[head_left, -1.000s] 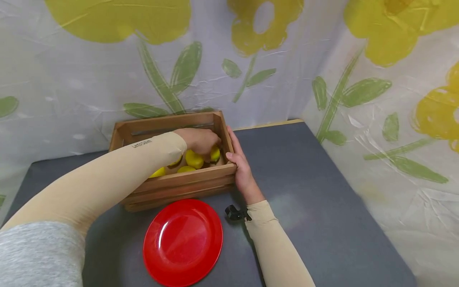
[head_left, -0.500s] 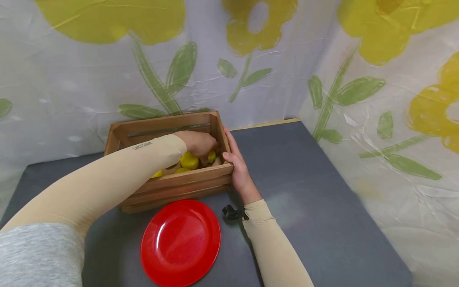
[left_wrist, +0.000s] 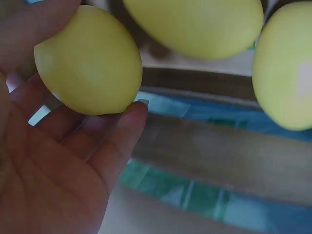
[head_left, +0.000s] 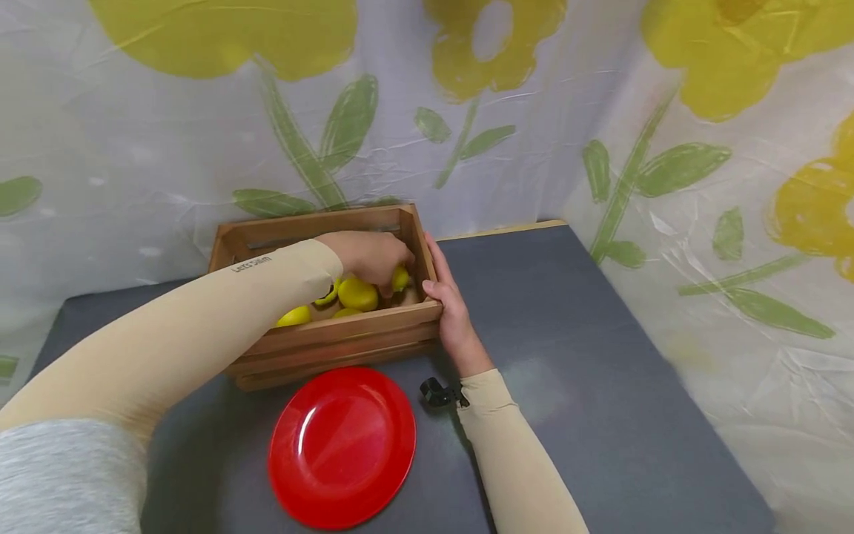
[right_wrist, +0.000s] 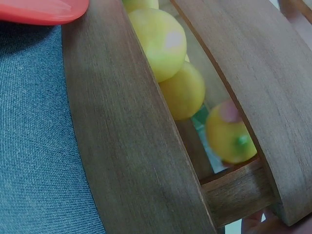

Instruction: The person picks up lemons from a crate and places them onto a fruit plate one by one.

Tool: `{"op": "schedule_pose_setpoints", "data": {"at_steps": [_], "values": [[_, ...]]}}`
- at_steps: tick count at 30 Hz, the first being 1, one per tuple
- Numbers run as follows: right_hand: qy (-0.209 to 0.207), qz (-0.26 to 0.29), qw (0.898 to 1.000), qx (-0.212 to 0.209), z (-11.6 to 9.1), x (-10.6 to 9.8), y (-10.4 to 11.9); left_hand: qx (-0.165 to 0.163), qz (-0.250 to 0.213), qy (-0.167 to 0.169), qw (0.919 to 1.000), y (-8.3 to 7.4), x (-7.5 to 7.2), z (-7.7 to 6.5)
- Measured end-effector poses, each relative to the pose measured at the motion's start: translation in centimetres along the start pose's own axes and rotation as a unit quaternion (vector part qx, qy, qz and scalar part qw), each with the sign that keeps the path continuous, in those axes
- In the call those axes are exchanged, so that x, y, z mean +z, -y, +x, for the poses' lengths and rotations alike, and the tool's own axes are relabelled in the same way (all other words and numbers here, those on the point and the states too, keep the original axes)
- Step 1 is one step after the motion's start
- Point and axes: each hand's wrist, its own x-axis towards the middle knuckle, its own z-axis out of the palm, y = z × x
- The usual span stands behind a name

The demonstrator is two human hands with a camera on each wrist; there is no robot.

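Inside the right end of a brown slatted wooden crate [head_left: 347, 335], my left hand [head_left: 370, 254] holds a yellow lemon [head_left: 400, 279]. The left wrist view shows thumb and fingers curled round this lemon [left_wrist: 90, 61], low in the crate. Several other lemons [head_left: 358, 294] lie nearby on the crate's floor, partly hidden by my left forearm. My right hand [head_left: 455, 315] grips the crate's right end, thumb over the top edge and fingers along the outside. Through the slats in the right wrist view, the held lemon [right_wrist: 229, 139] shows a green tip with a fingertip against it.
A red plate [head_left: 343, 449] lies on the dark grey table [head_left: 567, 371] just in front of the crate. Behind the table and along its right side hangs a white sheet [head_left: 547, 133] with large yellow flowers.
My left forearm has risen slightly, and more of the lemons at the crate's left show. The left hand stays at the held lemon, the right hand on the crate. The head view shifts a little.
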Motion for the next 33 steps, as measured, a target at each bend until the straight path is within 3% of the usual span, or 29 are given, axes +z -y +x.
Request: {"op": "schedule_pose_setpoints", "data": {"at_steps": [7,20,26,33], "values": [[-0.004,0.002,1.0,0.011,0.2,-0.9,-0.3,0.015,0.002,-0.036,0.9992,-0.5,-1.1,-2.2],[-0.009,0.009,1.0,0.012,0.8,-3.0,-0.6,0.01,0.026,-0.092,0.9953,-2.0,-2.5,-8.4],[-0.004,0.018,1.0,0.008,1.0,-4.3,-0.6,-0.008,0.018,-0.108,0.994,-3.4,-2.5,-11.1],[-0.013,0.017,1.0,0.003,1.2,-5.8,-0.4,0.009,0.018,-0.132,0.9911,-5.3,-1.9,-14.0]]}}
